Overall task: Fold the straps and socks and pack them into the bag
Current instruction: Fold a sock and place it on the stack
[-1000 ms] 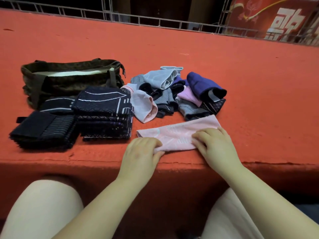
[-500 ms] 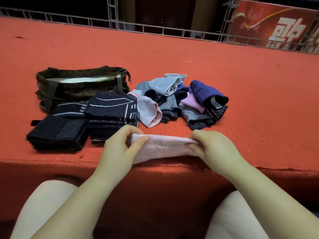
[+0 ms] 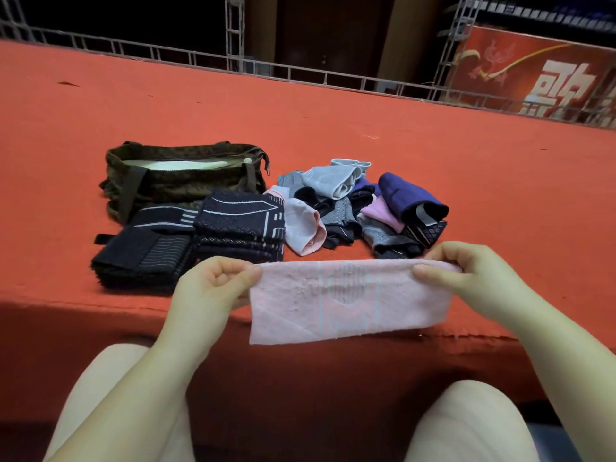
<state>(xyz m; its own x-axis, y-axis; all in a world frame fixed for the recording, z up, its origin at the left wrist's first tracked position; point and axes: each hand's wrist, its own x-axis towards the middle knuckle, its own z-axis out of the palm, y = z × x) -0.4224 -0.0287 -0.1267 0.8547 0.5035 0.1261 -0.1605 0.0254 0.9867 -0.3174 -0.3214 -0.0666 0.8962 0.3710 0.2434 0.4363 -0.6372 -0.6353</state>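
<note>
Red carpet [image 3: 433,168] covers the raised platform, whose front edge runs straight across just beneath the hands; past that lip the carpeted face drops toward the person's knees. Wide bare carpet lies to the right of the right fingers and far beyond the heaps, up to the metal railing [image 3: 300,75] at the back.

The left hand [image 3: 213,288] pinches the upper left corner of the pink sock [image 3: 346,301], thumb on the near side, the other fingers curled behind the cloth. The right hand [image 3: 473,278] pinches the upper right corner the same way, thumb laid along the top edge. Between the two grips the sock is stretched flat and held up off the carpet, its lower edge hanging over the platform lip.

Just beyond the left fingers sit the folded dark straps [image 3: 186,241], stacked in piles near the edge. Behind those stands the olive bag [image 3: 180,181], mouth open upward, a pale lining showing inside. Beyond the gap between the two hands, and just past the right fingers, lies the loose heap of socks [image 3: 360,208]: grey, pale blue, pink, black and deep blue pieces tumbled over one another, touching the strap pile on its left.
</note>
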